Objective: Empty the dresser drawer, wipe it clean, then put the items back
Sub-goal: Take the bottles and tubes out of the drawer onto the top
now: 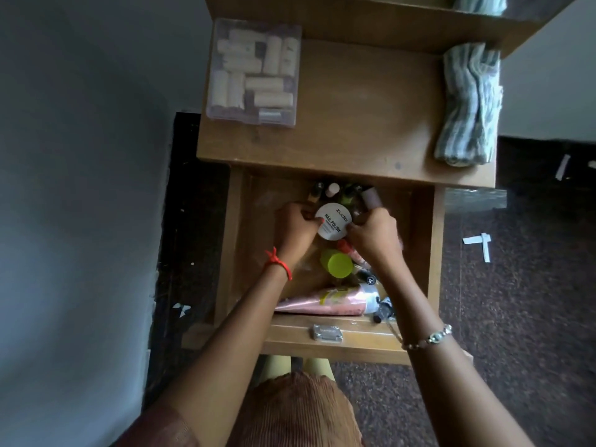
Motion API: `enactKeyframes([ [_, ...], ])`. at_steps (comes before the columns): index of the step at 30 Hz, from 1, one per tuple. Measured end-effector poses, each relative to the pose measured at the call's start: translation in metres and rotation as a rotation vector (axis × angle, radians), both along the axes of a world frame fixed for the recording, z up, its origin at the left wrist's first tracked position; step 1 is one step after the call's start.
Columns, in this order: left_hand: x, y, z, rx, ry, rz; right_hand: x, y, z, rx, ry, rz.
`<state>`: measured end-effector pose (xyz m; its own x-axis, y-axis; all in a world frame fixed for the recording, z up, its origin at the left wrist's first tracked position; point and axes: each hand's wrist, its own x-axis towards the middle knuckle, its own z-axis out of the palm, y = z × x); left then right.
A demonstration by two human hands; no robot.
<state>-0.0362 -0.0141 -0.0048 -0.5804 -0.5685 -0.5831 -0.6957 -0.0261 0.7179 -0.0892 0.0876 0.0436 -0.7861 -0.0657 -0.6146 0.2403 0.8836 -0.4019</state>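
The wooden dresser drawer (422, 233) is pulled open below the dresser top. Both hands reach into it. My left hand (295, 227) and my right hand (374, 235) grip a round white nail-polish-remover tub (333, 221) from either side. Behind the tub stand several small nail polish bottles (332, 190). Nearer me lie a lime-green cap (335, 262), a pink tube (322, 301) and small dark bottles (383, 309). A metal handle (326, 332) sits on the drawer front.
On the dresser top (361, 117) a clear plastic box of cream rollers (254, 72) stands at the back left, and a folded striped cloth (469, 104) lies at the right edge. A wall is to the left. Paper scraps (480, 245) lie on the dark floor.
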Motion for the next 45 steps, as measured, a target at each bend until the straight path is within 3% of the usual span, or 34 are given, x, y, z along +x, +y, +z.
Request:
enactKeyframes([
  [5,-0.001,0.005,0.004,0.049,0.004,0.018,-0.003,-0.007,-0.001,0.073,0.018,0.119],
  [9,0.009,-0.001,0.006,0.199,-0.023,0.093,-0.001,-0.004,-0.002,-0.028,0.042,0.012],
  [13,0.019,-0.008,0.025,0.372,0.031,0.16,0.007,-0.002,0.015,-0.216,0.099,-0.118],
  [19,0.03,-0.024,0.073,0.355,0.121,0.165,0.004,-0.007,0.043,-0.381,-0.02,-0.197],
  [24,0.029,-0.049,0.114,0.449,0.313,0.209,-0.03,-0.013,0.086,-0.794,-0.108,-0.407],
  [31,0.025,-0.045,0.098,0.438,0.177,0.11,-0.086,-0.078,0.076,-0.878,0.117,-0.594],
  [37,0.027,-0.043,0.077,0.388,0.163,0.105,-0.093,-0.107,0.075,-0.769,0.31,-0.637],
  [40,0.029,-0.041,0.068,0.374,0.162,0.113,-0.081,-0.087,0.077,-0.669,0.375,-0.494],
  [42,0.032,-0.04,0.061,0.36,0.16,0.112,-0.067,-0.062,0.079,-0.732,0.365,-0.35],
  [45,0.04,-0.039,0.055,0.323,0.163,-0.009,-0.035,-0.024,0.078,-0.771,0.18,-0.15],
])
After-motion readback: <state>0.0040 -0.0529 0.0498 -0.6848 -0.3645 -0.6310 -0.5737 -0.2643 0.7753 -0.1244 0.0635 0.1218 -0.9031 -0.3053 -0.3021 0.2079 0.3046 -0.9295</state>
